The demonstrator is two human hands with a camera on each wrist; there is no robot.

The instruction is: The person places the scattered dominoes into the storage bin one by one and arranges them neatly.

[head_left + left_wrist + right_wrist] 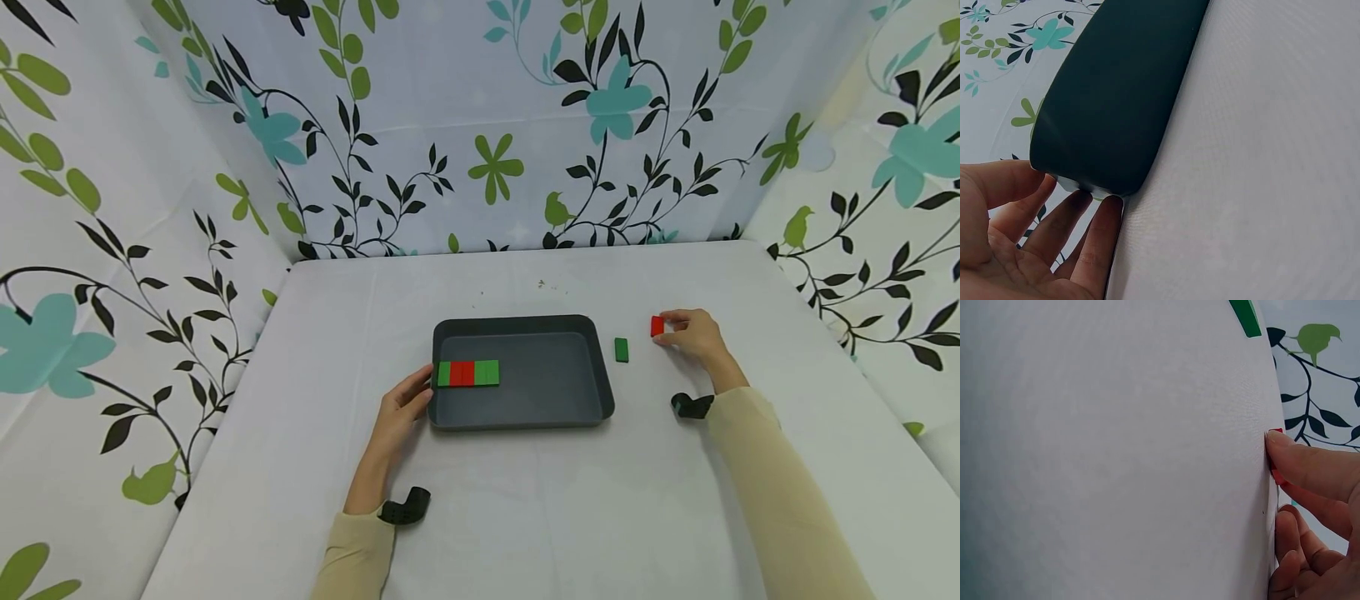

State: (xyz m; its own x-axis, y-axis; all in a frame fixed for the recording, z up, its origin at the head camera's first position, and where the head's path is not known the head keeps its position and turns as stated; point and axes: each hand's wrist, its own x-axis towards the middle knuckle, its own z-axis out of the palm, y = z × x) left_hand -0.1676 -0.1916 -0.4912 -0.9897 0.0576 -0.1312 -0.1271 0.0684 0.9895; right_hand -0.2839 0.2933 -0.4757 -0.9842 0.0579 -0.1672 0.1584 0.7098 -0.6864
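A dark grey tray [547, 358] lies on the white table. In its left part, touching blocks stand in one row [462, 373]: one green, two red, two green from left to right. My left hand [401, 408] touches the tray's left end from outside; in the left wrist view its fingertips [1107, 206] meet the tray's end wall. To the right of the tray, my right hand [692, 332] pinches a small red rectangular block [657, 326] between thumb and fingers, at the tabletop. A green block [622, 350] lies between the tray and that hand.
The white-covered table [525, 500] extends around the tray. A patterned curtain [420, 125] with leaves and flowers hangs behind and at both sides. Black wrist straps [405, 507] are on both wrists. Small dark specks [551, 284] mark the cloth behind the tray.
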